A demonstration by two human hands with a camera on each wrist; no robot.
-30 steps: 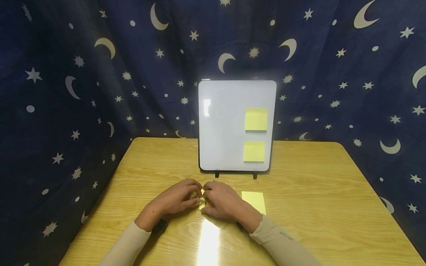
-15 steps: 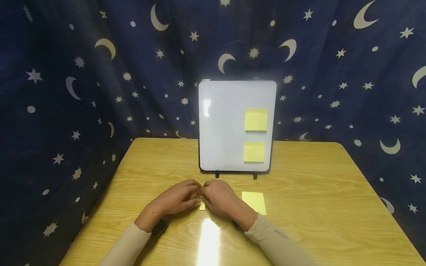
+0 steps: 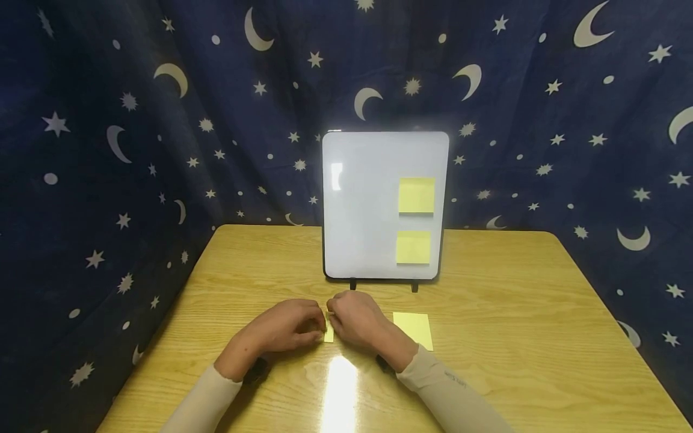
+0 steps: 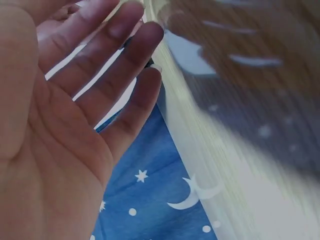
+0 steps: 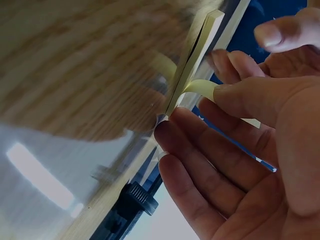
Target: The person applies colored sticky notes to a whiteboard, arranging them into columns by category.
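A small pad of yellow sticky notes (image 3: 329,335) lies on the table between the two hands, partly covered by fingers. My right hand (image 3: 357,317) pinches the top note (image 5: 200,86) between thumb and finger. That note curls up from the pad (image 5: 212,27) in the right wrist view. Just left of the pad is my left hand (image 3: 289,326), its fingertips right at the pad's edge. Its fingers (image 4: 130,55) look loosely bent in the left wrist view, with nothing visible in the palm.
A whiteboard (image 3: 360,222) stands behind the hands on black feet (image 3: 415,287). It bears an upper yellow note (image 3: 417,195) and a lower yellow note (image 3: 413,247). Another yellow square (image 3: 414,328) lies on the wooden table (image 3: 514,313), beside the right wrist. A star-patterned curtain (image 3: 260,120) hangs behind.
My right hand has shifted slightly left and away from the body, its fingers closing in on the pad. The left hand has drawn back a little, showing more of the pad.
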